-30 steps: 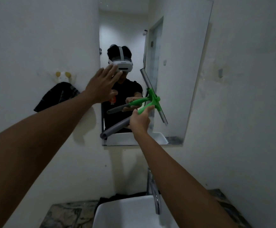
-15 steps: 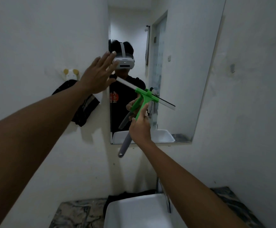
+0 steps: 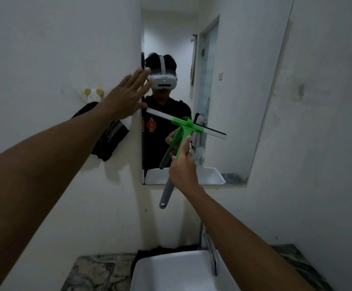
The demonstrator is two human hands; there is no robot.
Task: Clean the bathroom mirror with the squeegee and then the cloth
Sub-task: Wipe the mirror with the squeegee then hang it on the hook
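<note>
A tall mirror (image 3: 240,85) hangs on the white wall ahead. My right hand (image 3: 183,168) grips the handle of a green squeegee (image 3: 188,128) with a grey grip end. Its blade lies nearly level against the lower part of the glass, tilted down to the right. My left hand (image 3: 126,95) is flat with fingers spread, pressing on the wall at the mirror's left edge. A dark cloth (image 3: 110,141) hangs from a small hook on the wall left of the mirror.
A white basin (image 3: 171,274) stands below, with a chrome tap (image 3: 209,246) behind my right forearm. A marbled counter (image 3: 95,271) runs on both sides of it. A dark rag lies behind the basin (image 3: 162,250).
The squeegee has turned from a steep slant to nearly level, its handle now pointing down. My view has shifted left and closer. My left hand has stayed at the mirror's left edge.
</note>
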